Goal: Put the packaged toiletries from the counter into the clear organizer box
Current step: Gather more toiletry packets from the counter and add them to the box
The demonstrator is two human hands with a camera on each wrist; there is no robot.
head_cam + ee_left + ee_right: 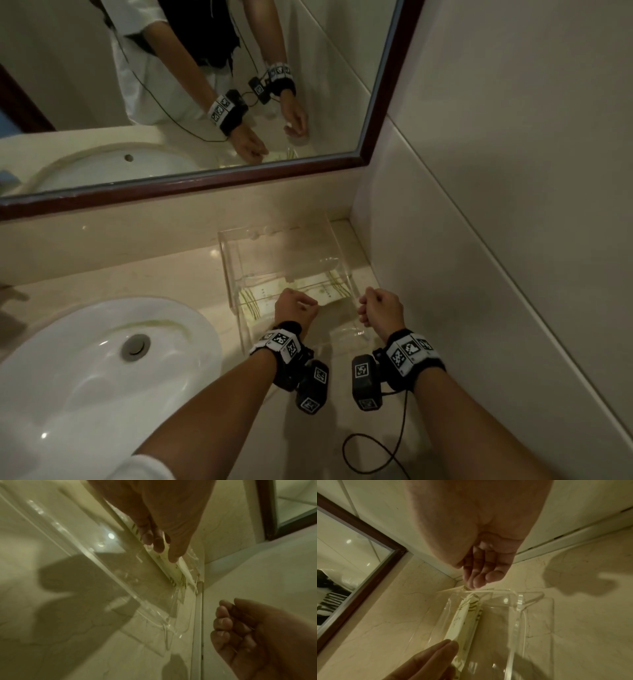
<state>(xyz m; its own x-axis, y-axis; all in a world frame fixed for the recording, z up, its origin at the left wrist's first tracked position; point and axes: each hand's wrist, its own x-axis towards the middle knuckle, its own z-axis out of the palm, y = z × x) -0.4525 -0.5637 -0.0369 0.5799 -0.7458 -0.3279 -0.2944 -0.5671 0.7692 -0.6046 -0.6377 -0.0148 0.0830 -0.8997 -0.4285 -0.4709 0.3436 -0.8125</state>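
the placing step seems in hand: cream packets (327, 290) lie inside the clear organizer box (284, 253), in the far right corner of the bench (164, 274). the left hand (296, 308) reaches in over the near wall, thumb and fingers pinching one packet's edge; the right hand (380, 308) hovers beside it, loosely curled, empty. next, probably: let go and lift clear.

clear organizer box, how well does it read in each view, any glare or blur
Head view: dim, the clear organizer box is faint against the beige counter, with small glints. Left wrist view: its wall is smeared and soft, dark shadows across the counter. Right wrist view: sharper rim, one bright glint, packets visible inside.
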